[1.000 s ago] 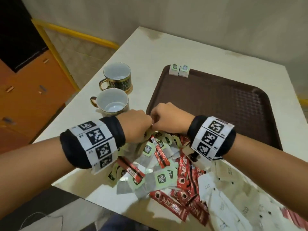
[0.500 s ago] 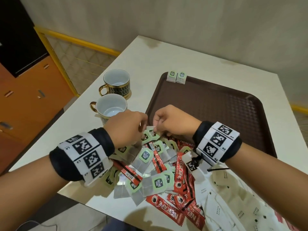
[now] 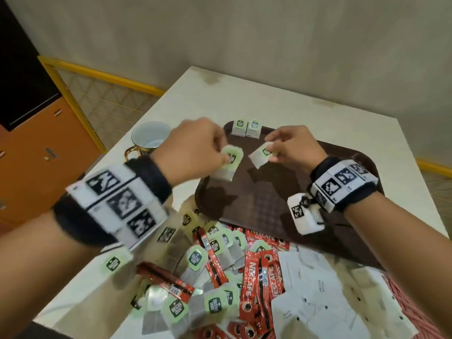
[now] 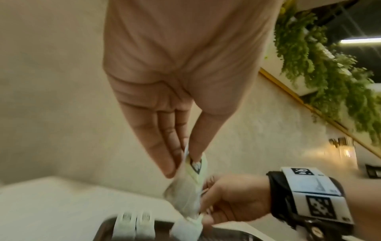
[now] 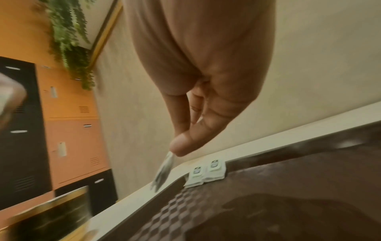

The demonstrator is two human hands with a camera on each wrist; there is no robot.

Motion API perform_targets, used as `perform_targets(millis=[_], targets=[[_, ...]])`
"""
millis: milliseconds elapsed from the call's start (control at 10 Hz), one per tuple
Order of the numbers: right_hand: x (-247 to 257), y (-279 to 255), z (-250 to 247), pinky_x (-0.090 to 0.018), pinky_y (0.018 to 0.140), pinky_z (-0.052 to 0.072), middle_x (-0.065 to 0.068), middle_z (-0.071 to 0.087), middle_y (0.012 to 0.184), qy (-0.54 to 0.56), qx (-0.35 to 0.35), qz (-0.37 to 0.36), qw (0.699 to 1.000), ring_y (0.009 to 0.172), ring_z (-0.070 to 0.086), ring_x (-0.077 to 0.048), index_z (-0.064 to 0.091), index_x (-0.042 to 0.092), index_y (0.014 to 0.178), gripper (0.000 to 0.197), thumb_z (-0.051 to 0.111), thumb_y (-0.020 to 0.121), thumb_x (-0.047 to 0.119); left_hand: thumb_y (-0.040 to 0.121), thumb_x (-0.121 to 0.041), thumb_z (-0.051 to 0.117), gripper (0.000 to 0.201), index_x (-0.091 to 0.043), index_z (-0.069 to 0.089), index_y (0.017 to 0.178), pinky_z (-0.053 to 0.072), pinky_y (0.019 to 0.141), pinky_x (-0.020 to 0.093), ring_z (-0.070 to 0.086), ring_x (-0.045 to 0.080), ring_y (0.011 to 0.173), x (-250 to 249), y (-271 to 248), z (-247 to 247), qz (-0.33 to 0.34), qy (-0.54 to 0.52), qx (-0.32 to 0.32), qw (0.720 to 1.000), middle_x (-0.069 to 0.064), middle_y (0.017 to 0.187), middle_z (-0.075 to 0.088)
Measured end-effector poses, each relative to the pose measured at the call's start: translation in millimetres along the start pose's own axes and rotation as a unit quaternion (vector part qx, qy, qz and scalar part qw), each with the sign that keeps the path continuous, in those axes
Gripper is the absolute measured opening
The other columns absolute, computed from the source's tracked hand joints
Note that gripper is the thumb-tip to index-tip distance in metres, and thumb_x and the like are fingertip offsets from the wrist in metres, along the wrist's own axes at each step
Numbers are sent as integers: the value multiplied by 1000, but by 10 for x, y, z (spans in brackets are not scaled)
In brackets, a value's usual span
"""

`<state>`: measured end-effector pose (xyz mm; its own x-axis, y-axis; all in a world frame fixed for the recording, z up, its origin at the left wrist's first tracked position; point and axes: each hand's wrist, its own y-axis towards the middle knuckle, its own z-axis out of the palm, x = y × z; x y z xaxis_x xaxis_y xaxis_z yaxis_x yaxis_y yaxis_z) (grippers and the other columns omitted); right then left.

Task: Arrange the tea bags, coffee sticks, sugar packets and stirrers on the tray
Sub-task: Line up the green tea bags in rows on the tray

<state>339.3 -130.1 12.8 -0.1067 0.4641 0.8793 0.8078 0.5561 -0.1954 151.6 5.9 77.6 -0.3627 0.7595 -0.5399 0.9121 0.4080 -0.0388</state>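
Over the brown tray (image 3: 281,192), my left hand (image 3: 195,145) pinches a green-tagged tea bag (image 3: 228,165) between thumb and fingers (image 4: 164,146). To its right, my right hand (image 3: 293,148) pinches a second tea bag (image 3: 261,156), held above the tray's far left part. Two tea bags (image 3: 246,128) lie side by side in the tray's far left corner, also visible as tea bags (image 5: 206,172) in the right wrist view. A heap of tea bags (image 3: 195,259), red coffee sticks (image 3: 254,277) and white sugar packets (image 3: 313,289) covers the near table in front of the tray.
A gold-trimmed cup (image 3: 149,140) stands left of the tray, partly behind my left wrist. The white table (image 3: 354,123) ends at a wall behind. Orange and black lockers (image 3: 36,143) stand on the left.
Both hands rose from the heap, each with a tea bag, and moved forward over the tray's far left area, now apart from each other.
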Motion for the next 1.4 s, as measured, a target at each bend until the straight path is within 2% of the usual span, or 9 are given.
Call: perform_targets(millis=[200,300,500,700,800,900,1100,1200,1400], targets=[[4,682,-134,-25,57,56,-14,64,75,-53,-8,5,999,69,65,-23,65,6,69,22,71,73,-15,85,-8,62,19,-16,70,100,40,77,27,62,26,99,-303,1186,231,7,42,-54,998,6,100,69],[-8,962,-120,-42,77,61,-16,69,82,-105,1,8,994,84,70,-31,68,14,64,26,74,71,-10,84,-6,67,21,-9,72,104,52,80,29,66,30,96,-189,1672,472,-71,40,14,997,13,106,70],[-66,1285,-1,-43,81,60,-14,71,90,-172,47,-11,984,89,70,-26,69,10,74,21,76,73,-9,85,-5,66,28,-1,67,112,54,91,41,66,31,105,215,2128,789,-130,27,85,987,17,113,69],[-65,1404,37,-23,52,56,-3,62,74,-208,32,-29,977,64,61,-14,68,8,81,17,77,75,-5,80,-12,76,24,-4,73,102,52,78,29,66,28,99,311,2308,804,-163,23,51,985,13,105,71],[-72,1444,79,-26,52,54,-5,64,75,-237,29,-41,970,68,62,-19,68,8,80,17,81,72,0,80,-6,73,20,-6,74,100,46,69,26,67,28,94,332,2349,833,-153,8,21,988,13,104,72],[-79,1497,122,-34,63,59,-12,68,83,-246,21,-44,968,75,66,-24,69,6,83,19,83,71,2,80,-4,72,20,-5,74,100,49,73,28,67,29,95,320,2356,868,-153,7,-1,988,15,105,71],[-130,1561,171,-31,61,56,-8,65,80,-247,-3,-54,967,72,64,-24,65,9,77,20,84,70,3,83,-4,69,21,-4,72,103,51,81,32,65,32,100,358,2409,930,-145,18,-15,989,16,109,69],[-140,1558,181,-41,75,60,-8,64,83,-243,-8,-53,968,81,68,-28,64,8,79,22,83,70,2,82,-4,70,23,-4,70,106,50,82,31,64,31,102,353,2395,942,-142,38,-9,989,15,112,67],[5,1295,56,-42,73,60,-3,55,77,-246,-17,-85,965,78,65,-28,61,8,84,24,81,72,2,84,-5,68,28,-3,64,112,45,77,29,62,29,106,175,2176,657,-83,90,-22,992,14,118,63]])
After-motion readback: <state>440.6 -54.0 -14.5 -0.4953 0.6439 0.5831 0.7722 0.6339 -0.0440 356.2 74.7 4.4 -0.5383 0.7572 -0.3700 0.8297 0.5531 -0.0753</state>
